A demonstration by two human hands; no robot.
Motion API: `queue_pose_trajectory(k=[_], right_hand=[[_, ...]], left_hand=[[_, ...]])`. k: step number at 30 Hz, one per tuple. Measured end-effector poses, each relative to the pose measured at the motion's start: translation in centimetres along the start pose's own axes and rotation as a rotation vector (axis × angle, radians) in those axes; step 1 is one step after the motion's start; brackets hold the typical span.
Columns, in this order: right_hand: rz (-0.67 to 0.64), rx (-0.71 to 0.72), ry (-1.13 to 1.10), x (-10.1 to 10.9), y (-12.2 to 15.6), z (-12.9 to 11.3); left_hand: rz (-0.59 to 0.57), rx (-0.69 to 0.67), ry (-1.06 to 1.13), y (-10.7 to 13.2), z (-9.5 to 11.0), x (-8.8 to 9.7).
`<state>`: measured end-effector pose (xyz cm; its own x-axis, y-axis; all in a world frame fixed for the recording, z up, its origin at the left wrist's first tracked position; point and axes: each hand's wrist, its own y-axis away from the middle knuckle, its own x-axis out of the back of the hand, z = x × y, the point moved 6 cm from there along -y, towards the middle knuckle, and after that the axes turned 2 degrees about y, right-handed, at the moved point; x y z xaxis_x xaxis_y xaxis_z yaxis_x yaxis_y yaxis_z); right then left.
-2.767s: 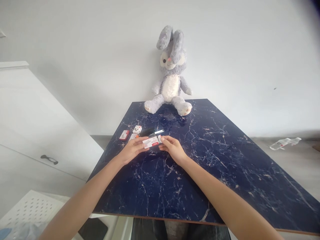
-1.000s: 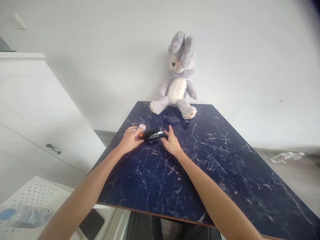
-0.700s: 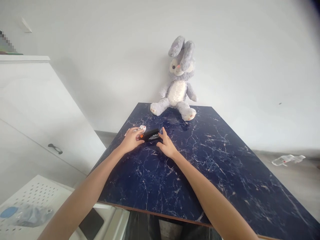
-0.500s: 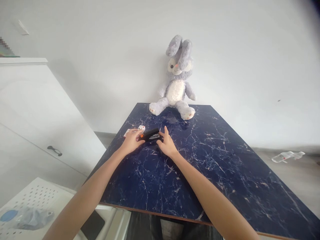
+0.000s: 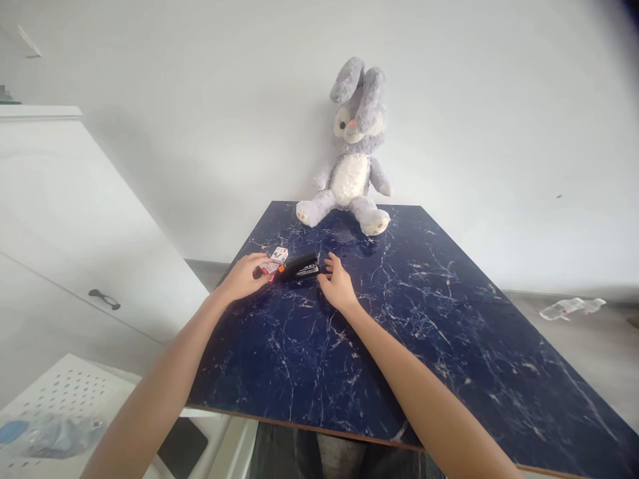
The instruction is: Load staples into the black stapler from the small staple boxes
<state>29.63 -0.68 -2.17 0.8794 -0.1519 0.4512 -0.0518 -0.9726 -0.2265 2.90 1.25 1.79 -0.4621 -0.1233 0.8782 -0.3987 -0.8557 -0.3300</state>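
A black stapler (image 5: 301, 267) with an orange spot at its left end lies on the dark blue marbled table (image 5: 379, 372), its jaw parted toward the right. My left hand (image 5: 243, 279) is at a small white-and-red box (image 5: 270, 269) just left of the stapler, thumb on the near side and fingers on the far side. Part of that box is hidden by the fingers. Another white-and-red box face (image 5: 280, 254) shows behind; whether it is a separate box I cannot tell. Beside the stapler's right end is my right hand (image 5: 338, 283), fingers apart and holding nothing.
A grey plush rabbit (image 5: 352, 176) sits at the table's far edge against the wall. To the left stands a white cabinet (image 5: 74, 219). A perforated white surface with a plastic bag (image 5: 62, 436) is at lower left. A clear bottle (image 5: 572, 307) lies on the floor at right.
My left hand has let go of the stapler's left end and moved left to the small box. My right hand has drawn slightly away from the stapler. The view has tilted a little.
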Motion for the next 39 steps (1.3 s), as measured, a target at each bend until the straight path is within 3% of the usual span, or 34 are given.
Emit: queue_pose_trajectory(k=[4, 7, 11, 15, 20, 24, 28, 34, 36, 39], right_hand=[[-0.005, 0.001, 0.007, 0.0, 0.0, -0.1], [-0.008, 0.007, 0.008, 0.0, 0.1, -0.2], [-0.015, 0.012, 0.018, -0.1, 0.1, -0.1], [-0.012, 0.028, 0.030, -0.2, 0.0, 0.0], [-0.030, 0.044, 0.035, -0.2, 0.0, -0.2], [-0.031, 0.036, 0.051, 0.0, 0.1, -0.4], [-0.028, 0.044, 0.066, 0.0, 0.0, -0.4], [-0.018, 0.063, 0.061, -0.1, 0.1, -0.4], [-0.009, 0.071, 0.059, -0.1, 0.1, -0.3], [-0.005, 0.074, 0.067, -0.2, 0.0, -0.2]], left_hand=[[-0.012, 0.044, 0.137, 0.0, -0.5, 0.9], [0.026, 0.139, 0.147, 0.0, -2.4, 1.3], [-0.010, 0.239, 0.097, 0.1, -4.2, -0.1], [-0.049, 0.157, 0.062, -0.1, -2.7, -1.3], [-0.082, 0.104, 0.035, 0.0, -0.6, -0.9], [-0.009, 0.181, 0.125, 0.1, -1.0, 0.2], [0.107, 0.311, 0.153, 0.2, -2.9, 1.0], [0.232, 0.341, -0.072, 0.4, -6.5, 1.5], [0.212, 0.313, -0.112, 0.3, -6.6, 1.1], [0.178, 0.245, 0.007, -0.1, -4.8, 0.0]])
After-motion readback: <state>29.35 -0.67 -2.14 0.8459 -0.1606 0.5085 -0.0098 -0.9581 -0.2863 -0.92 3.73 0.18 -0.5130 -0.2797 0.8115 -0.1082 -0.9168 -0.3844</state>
